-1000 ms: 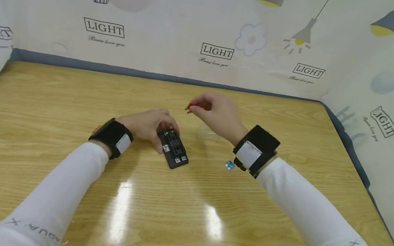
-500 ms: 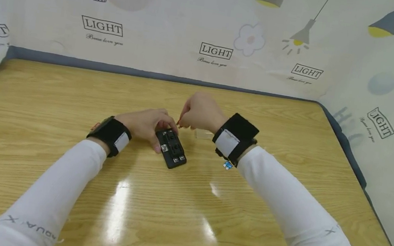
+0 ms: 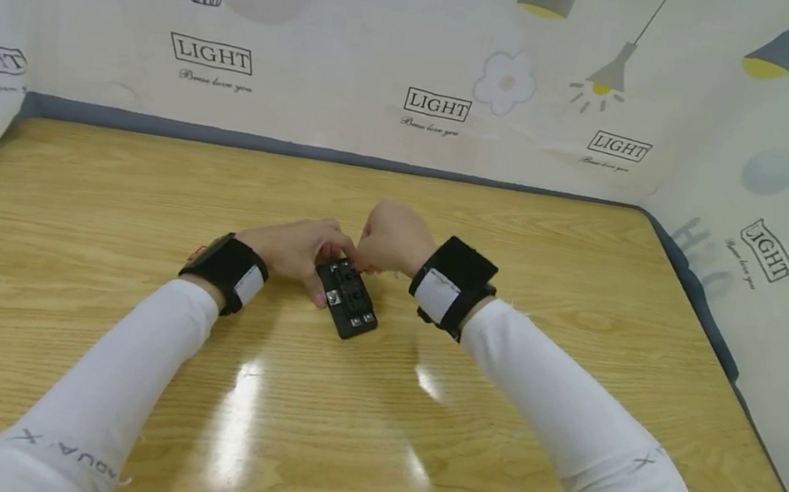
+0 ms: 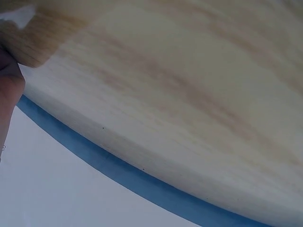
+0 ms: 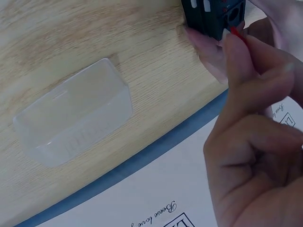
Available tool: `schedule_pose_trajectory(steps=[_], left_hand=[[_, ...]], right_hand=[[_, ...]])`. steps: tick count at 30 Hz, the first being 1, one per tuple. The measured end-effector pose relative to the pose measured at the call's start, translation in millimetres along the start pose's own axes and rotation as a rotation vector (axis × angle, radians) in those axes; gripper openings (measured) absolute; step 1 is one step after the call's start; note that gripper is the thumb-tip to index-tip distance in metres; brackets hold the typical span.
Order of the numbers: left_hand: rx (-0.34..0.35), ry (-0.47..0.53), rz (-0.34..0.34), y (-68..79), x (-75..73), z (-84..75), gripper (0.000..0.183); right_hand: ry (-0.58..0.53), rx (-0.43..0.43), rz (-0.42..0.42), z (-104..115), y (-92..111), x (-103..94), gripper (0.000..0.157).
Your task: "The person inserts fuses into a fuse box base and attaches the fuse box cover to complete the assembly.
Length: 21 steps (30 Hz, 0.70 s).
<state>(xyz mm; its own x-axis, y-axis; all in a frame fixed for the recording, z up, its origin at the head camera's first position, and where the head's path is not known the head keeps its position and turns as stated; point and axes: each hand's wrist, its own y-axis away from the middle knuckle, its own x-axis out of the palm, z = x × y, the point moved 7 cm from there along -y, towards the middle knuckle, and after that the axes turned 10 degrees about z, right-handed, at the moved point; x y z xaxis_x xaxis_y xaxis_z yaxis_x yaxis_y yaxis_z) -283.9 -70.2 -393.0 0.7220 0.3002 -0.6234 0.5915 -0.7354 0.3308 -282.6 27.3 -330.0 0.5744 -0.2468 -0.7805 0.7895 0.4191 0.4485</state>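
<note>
My left hand (image 3: 299, 249) grips the far end of a black fuse block (image 3: 347, 298) with metal screw terminals, tilted on the table. Right beside it, my right hand (image 3: 393, 239) has come to the block's far end. In the right wrist view, its thumb and forefinger pinch a small red blade fuse (image 5: 240, 38) against the end of the fuse block (image 5: 215, 16). How far the fuse sits in the block is hidden by the fingers. Only a sliver of the left hand (image 4: 8, 92) shows at the left edge of the left wrist view.
A clear plastic box (image 5: 75, 116) lies on the wooden table (image 3: 147, 178), near its far edge in the right wrist view. A patterned backdrop (image 3: 332, 44) rises behind the table. Both wrists wear black straps (image 3: 453, 284).
My right hand has moved left and down, bringing the red fuse to the block. The right wrist now covers the small blue piece on the table. The left hand stays put.
</note>
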Motion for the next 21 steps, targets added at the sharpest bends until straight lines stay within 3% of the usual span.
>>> schedule_pose_trajectory(steps=[5,9,13,21], left_hand=[[-0.016,0.009,0.001,-0.3,-0.7,0.5,0.071],[0.016,0.011,0.011,-0.2,-0.6,-0.9,0.07],[0.054,0.008,0.012,0.9,-0.4,-2.7,0.071],[0.041,0.041,0.007,1.4,0.0,-0.4,0.064]], right_hand=[[0.046,0.013,-0.017,3,0,0.4,0.018],[0.064,0.025,-0.012,4,-1,1.4,0.015],[0.048,0.05,-0.008,4,-3,3.2,0.015],[0.016,0.068,0.004,6,-6,10.1,0.014]])
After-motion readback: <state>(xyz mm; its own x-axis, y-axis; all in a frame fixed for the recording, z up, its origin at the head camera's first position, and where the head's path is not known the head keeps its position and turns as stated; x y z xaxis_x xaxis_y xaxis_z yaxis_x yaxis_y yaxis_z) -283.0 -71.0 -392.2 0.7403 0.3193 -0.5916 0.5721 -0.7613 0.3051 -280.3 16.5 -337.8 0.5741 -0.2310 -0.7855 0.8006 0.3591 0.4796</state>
